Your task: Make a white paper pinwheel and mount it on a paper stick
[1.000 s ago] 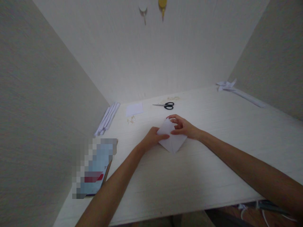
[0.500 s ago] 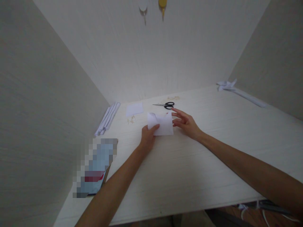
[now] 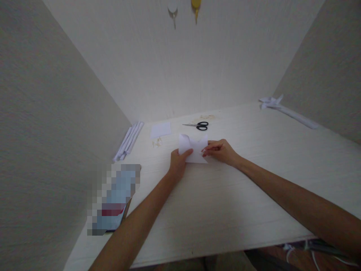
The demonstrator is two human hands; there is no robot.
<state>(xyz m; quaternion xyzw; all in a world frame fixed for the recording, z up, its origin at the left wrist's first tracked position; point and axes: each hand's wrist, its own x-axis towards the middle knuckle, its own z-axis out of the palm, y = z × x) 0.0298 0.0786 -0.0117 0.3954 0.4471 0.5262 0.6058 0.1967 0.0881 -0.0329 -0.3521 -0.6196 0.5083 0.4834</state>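
My left hand (image 3: 178, 164) is closed on the left side of a small sheet of white paper (image 3: 194, 155), its thumb lying across the front. The sheet's upper edge dips and curls, and I hold it above the table. At the sheet's right edge, my right hand (image 3: 220, 151) has its fingers drawn together in a pinch on the paper. Something small and whitish shows at those fingertips; I cannot make out whether it is a fold of the sheet. Just beyond the sheet lie scissors (image 3: 202, 125) with black handles, blades pointing left.
On the white table (image 3: 214, 210), another white paper (image 3: 160, 130) lies behind a small pile of pale bits (image 3: 157, 142). Rolled papers (image 3: 129, 141) lie at left, near a blurred-out flat object (image 3: 117, 197). A long paper roll (image 3: 296, 116) lies along the right wall. Hooks (image 3: 196, 9) hang on the back wall.
My right hand's fingers, spread beside the sheet's right edge before, have closed and come in over that edge. The left hand keeps its hold on the paper.
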